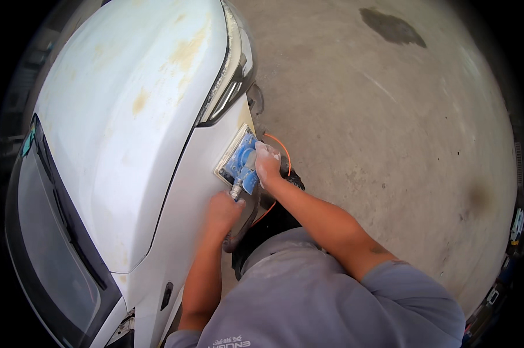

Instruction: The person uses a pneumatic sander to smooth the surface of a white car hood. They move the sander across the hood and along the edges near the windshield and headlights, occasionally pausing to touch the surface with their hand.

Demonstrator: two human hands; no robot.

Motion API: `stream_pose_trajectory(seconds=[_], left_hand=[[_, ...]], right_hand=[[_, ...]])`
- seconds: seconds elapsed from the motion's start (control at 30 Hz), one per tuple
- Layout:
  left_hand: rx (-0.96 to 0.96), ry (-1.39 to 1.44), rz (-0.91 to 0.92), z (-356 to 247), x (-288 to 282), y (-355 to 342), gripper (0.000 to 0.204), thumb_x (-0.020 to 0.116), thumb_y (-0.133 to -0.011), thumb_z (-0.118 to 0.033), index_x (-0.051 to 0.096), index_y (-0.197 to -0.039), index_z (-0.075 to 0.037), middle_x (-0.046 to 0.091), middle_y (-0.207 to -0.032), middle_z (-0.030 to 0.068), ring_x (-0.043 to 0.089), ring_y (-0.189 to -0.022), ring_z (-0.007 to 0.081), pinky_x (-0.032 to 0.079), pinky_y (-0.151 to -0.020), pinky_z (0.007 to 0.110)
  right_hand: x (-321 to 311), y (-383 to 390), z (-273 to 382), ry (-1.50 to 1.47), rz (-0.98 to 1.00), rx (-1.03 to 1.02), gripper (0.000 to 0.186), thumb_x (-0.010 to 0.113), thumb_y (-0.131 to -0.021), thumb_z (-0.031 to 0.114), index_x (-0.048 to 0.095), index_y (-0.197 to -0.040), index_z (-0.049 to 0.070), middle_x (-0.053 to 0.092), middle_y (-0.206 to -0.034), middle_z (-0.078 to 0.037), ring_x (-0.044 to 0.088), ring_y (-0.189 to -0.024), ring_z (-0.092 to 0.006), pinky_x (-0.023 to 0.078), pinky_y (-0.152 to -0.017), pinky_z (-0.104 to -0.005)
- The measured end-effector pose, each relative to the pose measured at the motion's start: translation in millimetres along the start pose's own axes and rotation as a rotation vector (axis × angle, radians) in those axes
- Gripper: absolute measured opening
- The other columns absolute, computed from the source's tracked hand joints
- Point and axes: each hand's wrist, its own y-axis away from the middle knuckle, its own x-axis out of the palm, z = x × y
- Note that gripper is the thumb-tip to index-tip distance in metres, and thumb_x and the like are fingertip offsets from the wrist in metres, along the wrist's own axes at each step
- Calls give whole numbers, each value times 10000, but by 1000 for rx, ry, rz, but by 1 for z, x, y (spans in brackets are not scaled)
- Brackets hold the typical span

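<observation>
A blue pneumatic sander (239, 156) with a square pad lies flat against the white front fender (186, 180) of a car, just below the headlight (230, 93). My right hand (268, 162), dusted with white powder, wraps round the sander's body from the right. Lower down, my left hand (226, 210) is closed at the metal hose fitting (236, 190) on the sander's near end. That hand is slightly blurred, and its fingertips are partly hidden.
On the left stretches the car's hood (117, 110), white with yellowish patches, ending at the windshield (53, 249). An orange air hose (282, 145) loops beside my right hand and down by my legs. Concrete floor (378, 145) with a dark stain (392, 27) spreads to the right.
</observation>
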Motion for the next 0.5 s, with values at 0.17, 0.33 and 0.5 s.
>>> stream_pose_trajectory(seconds=[0.17, 0.33, 0.5], left_hand=[[-96, 144, 3, 14, 40, 13, 313, 740, -797, -252, 687, -935, 23, 705, -886, 284, 681, -882, 485, 541, -811, 546], [-186, 240, -24, -20, 47, -38, 327, 739, -802, -264, 683, -955, 19, 703, -899, 297, 679, -889, 493, 543, -812, 557], [-73, 120, -35, -92, 52, -149, 340, 747, -811, -289, 687, -952, 15, 707, -914, 292, 678, -909, 495, 539, -830, 552]], right_hand=[[-4, 16, -35, 38, -27, -27, 363, 576, -963, 250, 679, -764, -35, 658, -702, -75, 618, -706, -172, 505, -711, -377], [1, -51, -12, 220, 69, -39, 326, 581, -956, 256, 711, -845, -22, 693, -726, -111, 659, -718, -193, 518, -721, -384], [-4, -172, 36, 62, -56, 61, 396, 595, -954, 325, 699, -853, -43, 669, -728, -110, 608, -711, -245, 503, -744, -405]])
